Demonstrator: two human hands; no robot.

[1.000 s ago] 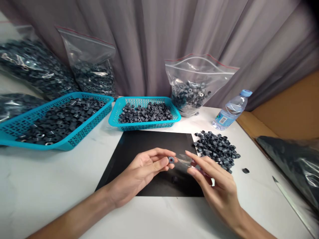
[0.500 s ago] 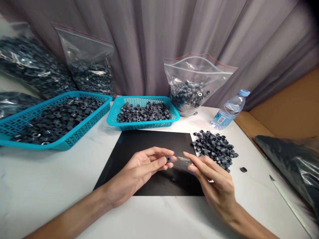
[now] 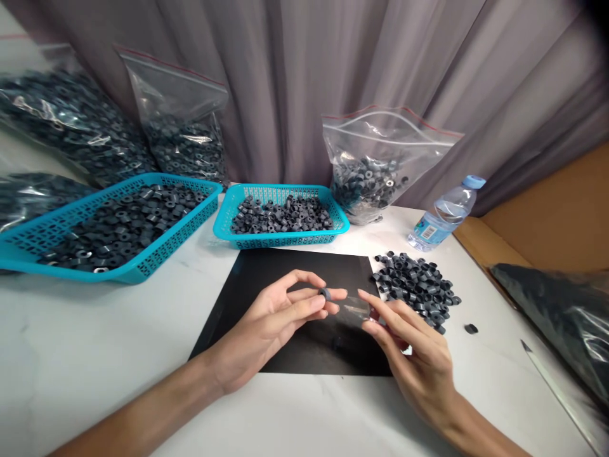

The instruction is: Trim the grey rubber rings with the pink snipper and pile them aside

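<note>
Over the black mat (image 3: 223, 317), my left hand (image 3: 280, 324) pinches a small dark grey ring-shaped plastic part (image 3: 325, 294) between thumb and fingers. Facing it, my right hand (image 3: 413, 343) is closed on a small clear object (image 3: 356, 308), which looks like a thin transparent plastic piece; its exact kind I cannot make out. A narrow gap separates the two hands. Just beyond my right hand lies a loose pile of dark grey parts (image 3: 419, 285), with one stray part (image 3: 471, 329) to its right.
Two blue baskets, one at the left (image 3: 137, 273) and one at the back (image 3: 285, 240), hold many grey parts. A zip bag (image 3: 371, 178) of parts and a water bottle (image 3: 445, 216) stand behind. More filled bags (image 3: 185, 146) are at left; a cardboard box (image 3: 561, 209) is at right.
The grey part has turned in my left fingers, its hole no longer facing me squarely. My left index finger has lifted. The whole view has shifted slightly, moving things rightward.
</note>
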